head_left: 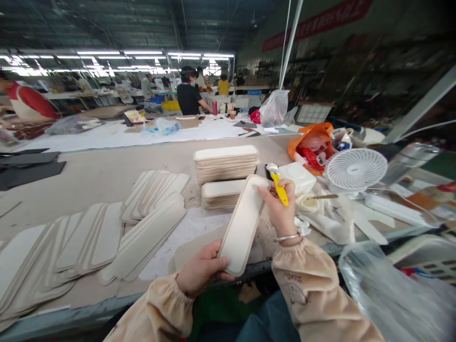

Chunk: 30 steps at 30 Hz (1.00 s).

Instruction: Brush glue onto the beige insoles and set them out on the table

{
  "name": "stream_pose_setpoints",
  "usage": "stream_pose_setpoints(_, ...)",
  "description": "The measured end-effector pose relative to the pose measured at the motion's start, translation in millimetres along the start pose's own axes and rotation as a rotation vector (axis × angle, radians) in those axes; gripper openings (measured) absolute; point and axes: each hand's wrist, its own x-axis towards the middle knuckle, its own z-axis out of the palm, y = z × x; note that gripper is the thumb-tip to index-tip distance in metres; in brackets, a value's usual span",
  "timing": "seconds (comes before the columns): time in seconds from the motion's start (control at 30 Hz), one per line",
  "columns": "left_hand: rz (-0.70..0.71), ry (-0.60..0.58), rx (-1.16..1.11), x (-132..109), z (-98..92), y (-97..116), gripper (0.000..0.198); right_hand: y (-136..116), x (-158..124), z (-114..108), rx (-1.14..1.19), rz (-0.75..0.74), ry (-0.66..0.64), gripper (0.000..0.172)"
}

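Note:
A long cream panel (pixel 245 221) with rounded corners and a beige border is held tilted in front of me, over the table's near edge. My left hand (pixel 204 263) grips its lower end, thumb on top. At the upper right corner, my right hand (pixel 281 204) pinches the panel and also keeps a yellow-handled brush (pixel 280 187), its whitish head pointing up. Just beyond stand two neat stacks of similar panels, a rear stack (pixel 226 164) and a front stack (pixel 223 194). To the left, more panels (pixel 89 237) lie fanned out in overlapping rows.
On the right are an orange bag (pixel 309 142), a white fan (pixel 356 168), a white container (pixel 297 178) and a clear bottle (pixel 413 159). Dark sheets (pixel 32 173) lie far left. Clear plastic (pixel 388 285) hangs at the lower right. Other people work farther back.

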Motion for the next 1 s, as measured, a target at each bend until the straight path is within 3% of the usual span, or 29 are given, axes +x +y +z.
stream_pose_setpoints(0.13, 0.058, 0.069, 0.017, -1.3, -0.1, 5.0, 0.059, -10.2, -12.1, 10.0, 0.131, 0.114, -0.109, 0.061)
stream_pose_setpoints(0.3, 0.087, 0.129, 0.007, -1.8, -2.5, 5.2, 0.062, -15.0, -36.0, 25.1, 0.195, 0.154, -0.201, 0.061)
stream_pose_setpoints(0.5, 0.094, 0.136, 0.076, -2.4, -4.8, 3.2, 0.054, -10.8, -41.3, 28.1, 0.064, 0.056, -0.08, 0.06)
stream_pose_setpoints(0.87, 0.073, -0.002, 0.204, -10.7, -17.4, 16.1, 0.045, -2.3, -6.8, 2.0, 0.059, 0.026, 0.019, 0.058)
stream_pose_setpoints(1.0, 0.089, 0.074, 0.23, -13.0, -21.9, 22.8, 0.042, 7.9, 5.3, -10.9, 0.017, 0.015, 0.052, 0.06)
